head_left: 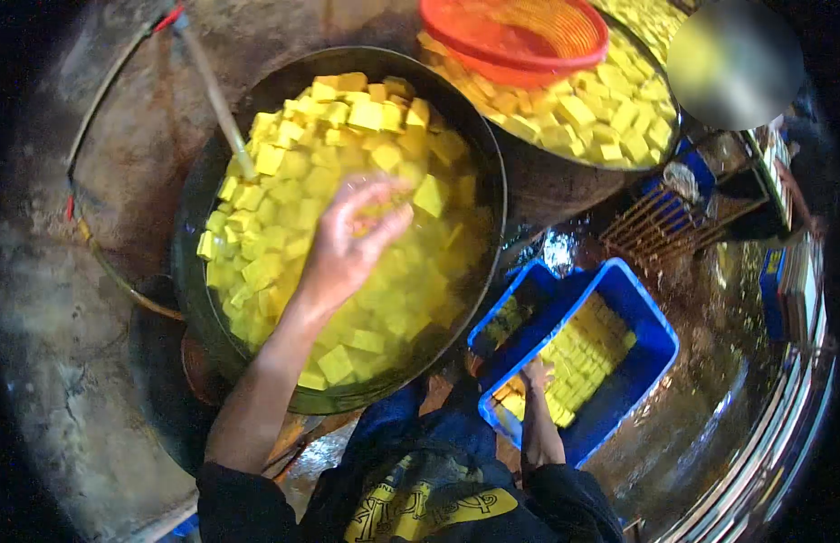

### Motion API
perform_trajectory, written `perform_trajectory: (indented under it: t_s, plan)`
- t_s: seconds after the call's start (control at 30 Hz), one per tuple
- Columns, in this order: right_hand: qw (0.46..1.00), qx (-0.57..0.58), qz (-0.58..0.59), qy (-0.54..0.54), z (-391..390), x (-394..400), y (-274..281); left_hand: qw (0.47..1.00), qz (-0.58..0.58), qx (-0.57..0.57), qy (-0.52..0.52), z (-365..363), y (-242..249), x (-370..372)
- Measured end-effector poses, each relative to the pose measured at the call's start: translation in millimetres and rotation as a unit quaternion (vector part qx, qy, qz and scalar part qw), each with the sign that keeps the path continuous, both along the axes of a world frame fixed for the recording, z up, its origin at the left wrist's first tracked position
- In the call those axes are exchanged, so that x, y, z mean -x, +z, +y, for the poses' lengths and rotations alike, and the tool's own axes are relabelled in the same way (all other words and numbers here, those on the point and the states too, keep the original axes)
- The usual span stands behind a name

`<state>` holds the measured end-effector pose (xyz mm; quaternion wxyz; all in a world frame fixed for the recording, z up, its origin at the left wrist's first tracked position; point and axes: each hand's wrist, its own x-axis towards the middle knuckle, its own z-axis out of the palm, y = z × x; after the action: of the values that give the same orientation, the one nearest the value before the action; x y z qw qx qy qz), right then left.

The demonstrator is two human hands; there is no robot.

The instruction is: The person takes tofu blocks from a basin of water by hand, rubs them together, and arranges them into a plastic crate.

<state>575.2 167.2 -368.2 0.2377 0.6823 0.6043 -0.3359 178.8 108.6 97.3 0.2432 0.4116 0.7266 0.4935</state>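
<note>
A large round vat (498, 217) holds many yellow tofu cubes (337, 366) in cloudy yellow liquid. Over its middle, my left hand (352, 231) is raised with curved fingers and the thumb apart; no cube shows between them. My right hand (535, 373) reaches down into a blue crate (651, 339). Its fingers look spread and touch the near-left part of the packed tofu cubes (587, 353), which lie in tight rows on the crate's bottom. Part of that hand is small and hard to make out.
Behind stands a second vat of tofu cubes (619, 113) with an orange-red basket (520, 45) on it. A hose with a pipe (212, 90) leans into the near vat from the left. Another blue crate (501, 312) adjoins the first. A wooden rack (660, 222) stands right on wet floor.
</note>
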Motion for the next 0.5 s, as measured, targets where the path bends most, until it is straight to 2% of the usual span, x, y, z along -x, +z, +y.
perform_trajectory:
  t_s: [0.03, 0.07, 0.1, 0.13, 0.2, 0.27, 0.33, 0.4, 0.47, 0.5]
  plan:
    - [0.999, -0.009, -0.053, -0.004, 9, 5, 16, 1.000, 0.004, -0.013, 0.005, -13, -8, 8]
    - [0.992, -0.115, -0.029, -0.053, 19, 7, 36, 0.991, 0.106, 0.066, -0.050, -27, -21, 11]
    - [0.974, -0.223, 0.014, -0.035, 35, 15, 77, 0.963, 0.205, 0.143, -0.103, -38, -33, 12]
    - [0.943, -0.328, 0.053, -0.016, 53, 26, 127, 0.956, 0.221, 0.174, -0.077, -49, -43, 6]
    - [0.838, -0.468, 0.281, -0.002, 79, 71, 250, 0.953, 0.231, 0.191, -0.052, -62, -66, -4]
    - [0.780, -0.378, 0.495, -0.057, 62, 139, 382, 0.909, 0.266, 0.320, -0.039, -68, -90, -7]
    - [0.734, -0.349, 0.551, 0.188, 41, 189, 461, 0.902, 0.279, 0.324, -0.068, -72, -138, 3]
    - [0.715, -0.280, 0.486, 0.419, 37, 235, 469, 0.893, 0.292, 0.330, -0.094, -77, -174, 17]
    - [0.760, -0.266, 0.244, 0.540, 22, 278, 456, 0.964, 0.170, 0.144, -0.147, -86, -189, 34]
    - [0.756, -0.271, 0.241, 0.544, 21, 288, 440, 0.978, 0.126, 0.164, -0.036, -84, -162, 26]
